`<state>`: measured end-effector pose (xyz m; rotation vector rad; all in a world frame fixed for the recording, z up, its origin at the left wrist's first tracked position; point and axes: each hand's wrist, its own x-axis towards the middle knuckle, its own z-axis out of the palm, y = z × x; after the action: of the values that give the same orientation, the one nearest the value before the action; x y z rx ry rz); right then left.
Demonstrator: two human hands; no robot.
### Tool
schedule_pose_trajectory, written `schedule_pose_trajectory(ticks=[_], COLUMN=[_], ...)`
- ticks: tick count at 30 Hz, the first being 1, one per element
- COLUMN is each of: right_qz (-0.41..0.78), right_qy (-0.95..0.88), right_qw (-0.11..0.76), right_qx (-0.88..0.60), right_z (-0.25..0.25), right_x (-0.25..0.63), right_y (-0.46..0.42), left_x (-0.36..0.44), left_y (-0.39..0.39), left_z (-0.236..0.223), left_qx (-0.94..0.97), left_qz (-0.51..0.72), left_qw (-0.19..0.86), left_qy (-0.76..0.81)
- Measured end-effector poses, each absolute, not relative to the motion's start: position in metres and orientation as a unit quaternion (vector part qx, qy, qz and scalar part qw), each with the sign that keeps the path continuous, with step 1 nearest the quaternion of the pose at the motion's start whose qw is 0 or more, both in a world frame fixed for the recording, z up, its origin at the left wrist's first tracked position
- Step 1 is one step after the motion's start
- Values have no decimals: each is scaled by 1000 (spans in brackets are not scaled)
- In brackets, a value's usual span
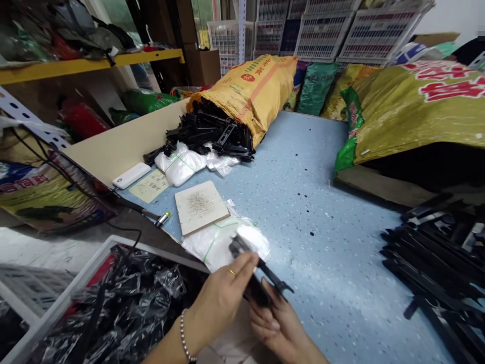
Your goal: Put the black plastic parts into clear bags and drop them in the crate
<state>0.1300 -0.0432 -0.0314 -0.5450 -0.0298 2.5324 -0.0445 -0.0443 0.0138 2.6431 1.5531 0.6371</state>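
Observation:
Near the table's front edge, my left hand [227,283] is closed on the upper part of a long black plastic part [256,292]. My right hand [278,321] grips its lower end from the right. A thin black arm with a forked tip sticks out above my right fingers; whether it is a separate piece I cannot tell. Motion blurs the part's far end. Just beyond it lies a stack of clear plastic bags [212,247] tied with green string. A square whitish board [200,205] with a speckled, worn middle rests on the stack.
Black plastic parts [212,132] spill from a yellow sack [253,86] at the back. More black parts [435,263] are heaped at right, beside an olive sack [417,111]. A crate [109,242] of bagged black parts stands at lower left. A white device [131,175] lies near the left edge.

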Motion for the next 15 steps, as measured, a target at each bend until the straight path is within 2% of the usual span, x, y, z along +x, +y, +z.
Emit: schedule_pose_trajectory(ticks=[3,5,10,13,15], right_qz=[930,903,739,639,639], right_qy=[19,-23,-300,-442,-507], right_qw=[310,332,329,322,275], right_qx=[-196,-271,-505,-541,-509], right_z=[-29,-30,-44,-38,-25], right_x=[132,134,144,153,157], right_y=[-40,-38,-38,-39,-38], left_x=[-33,-28,-16,-16,-25], left_y=[-53,-57,-58,-63,-74], left_z=[17,18,25,38,53], left_qx=[862,860,872,867,856], left_qz=[240,258,234,211,210], left_qw=[51,75,165,188,185], left_qy=[444,434,397,411,435])
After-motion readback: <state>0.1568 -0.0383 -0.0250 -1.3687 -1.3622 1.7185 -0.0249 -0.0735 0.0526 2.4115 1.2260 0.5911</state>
